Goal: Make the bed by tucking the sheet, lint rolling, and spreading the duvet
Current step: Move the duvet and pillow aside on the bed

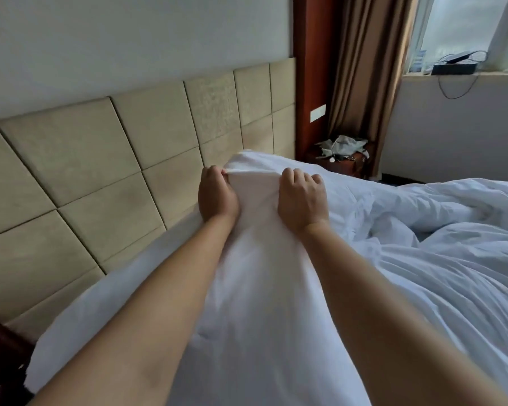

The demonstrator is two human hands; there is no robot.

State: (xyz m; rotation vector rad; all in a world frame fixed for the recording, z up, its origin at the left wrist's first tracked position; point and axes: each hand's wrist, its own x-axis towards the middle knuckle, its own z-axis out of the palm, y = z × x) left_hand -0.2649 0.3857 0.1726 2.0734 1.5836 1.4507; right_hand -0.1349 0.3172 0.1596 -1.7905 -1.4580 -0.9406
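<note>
We judge ourselves in the duvet stage, with the spreading far from done. Our left hand [217, 197] and right hand [302, 200] each clench a bunched fold of the white duvet [261, 288], lifted near the padded headboard [100, 171]. To the right it lies rumpled in heaps. Whether the sheet is tucked we cannot tell. Beyond, a cluttered nightstand [343, 159], curtain [370, 68] and windowsill [464, 74]; nothing blocks us.

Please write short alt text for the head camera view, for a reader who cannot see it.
Both hands, left hand and right hand, grip a raised fold of the white duvet beside a beige padded headboard. More rumpled duvet lies to the right, below a curtained window.
</note>
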